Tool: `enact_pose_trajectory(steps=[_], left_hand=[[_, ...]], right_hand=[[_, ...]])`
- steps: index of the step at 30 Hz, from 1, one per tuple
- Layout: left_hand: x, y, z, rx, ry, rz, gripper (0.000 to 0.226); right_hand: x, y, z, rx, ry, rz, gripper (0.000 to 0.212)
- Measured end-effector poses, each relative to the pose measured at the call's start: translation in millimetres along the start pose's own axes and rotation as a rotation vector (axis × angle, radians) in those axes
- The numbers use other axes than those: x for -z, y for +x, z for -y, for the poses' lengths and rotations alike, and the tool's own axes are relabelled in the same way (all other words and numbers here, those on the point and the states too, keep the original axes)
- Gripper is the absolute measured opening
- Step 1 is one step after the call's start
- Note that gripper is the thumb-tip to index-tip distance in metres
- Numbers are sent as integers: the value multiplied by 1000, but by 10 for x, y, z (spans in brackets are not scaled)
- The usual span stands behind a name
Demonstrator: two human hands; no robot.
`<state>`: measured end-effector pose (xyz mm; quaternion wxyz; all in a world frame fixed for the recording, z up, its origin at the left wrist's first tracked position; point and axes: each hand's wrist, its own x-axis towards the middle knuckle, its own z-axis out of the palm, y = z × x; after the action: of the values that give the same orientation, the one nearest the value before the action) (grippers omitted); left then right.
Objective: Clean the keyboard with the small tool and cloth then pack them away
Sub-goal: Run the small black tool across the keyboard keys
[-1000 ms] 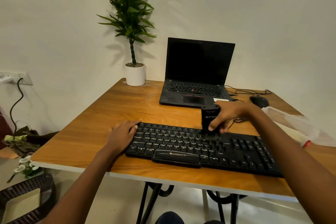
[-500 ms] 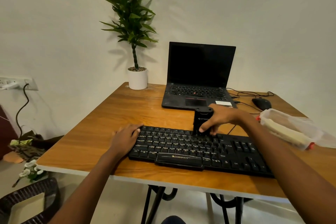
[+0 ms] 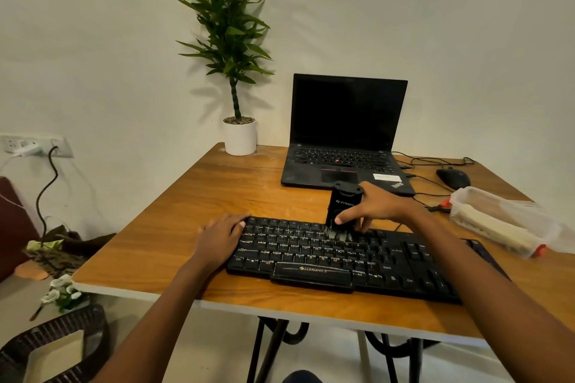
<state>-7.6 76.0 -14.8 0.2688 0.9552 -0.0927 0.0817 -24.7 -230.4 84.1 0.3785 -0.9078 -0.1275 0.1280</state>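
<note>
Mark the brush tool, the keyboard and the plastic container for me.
brush tool (image 3: 342,196), head view, black body above the bristles.
keyboard (image 3: 311,250), head view, middle letter keys.
plastic container (image 3: 497,221), head view, its clear side wall.

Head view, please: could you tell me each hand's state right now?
Left hand: open, resting on the left end of the keyboard.
Right hand: gripping the brush, bristles touching the keyboard.
</note>
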Motion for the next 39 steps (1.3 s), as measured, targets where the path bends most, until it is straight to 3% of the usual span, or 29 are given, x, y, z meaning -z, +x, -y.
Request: enact_pose_trajectory(steps=[6,13,17,20,23,26,31,39], left_hand=[[27,-11,-28,0,34,5,39],[-2,11,4,-17,5,8,39],[-17,7,17,-17,-11,8,39],[-10,-3,6,-24,12,6,39],[-3,5,-6,-25,11,0,39],[-7,11,9,-23,20,10,39],[5,10,-9,-17,42,1,39],[-8,6,2,-19,6,0,38]], right_hand=[[37,40,128,-11,-51,87,19],[62,79,100,-6,-41,81,29],[54,93,118,-21,-30,154,14],[52,112,123,-26,1,81,26],[50,125,127,-21,-6,151,20],[40,178,125,-21,12,75,34],[-13,209,201,18,-25,158,12],[-10,238,274,19,-61,156,15]])
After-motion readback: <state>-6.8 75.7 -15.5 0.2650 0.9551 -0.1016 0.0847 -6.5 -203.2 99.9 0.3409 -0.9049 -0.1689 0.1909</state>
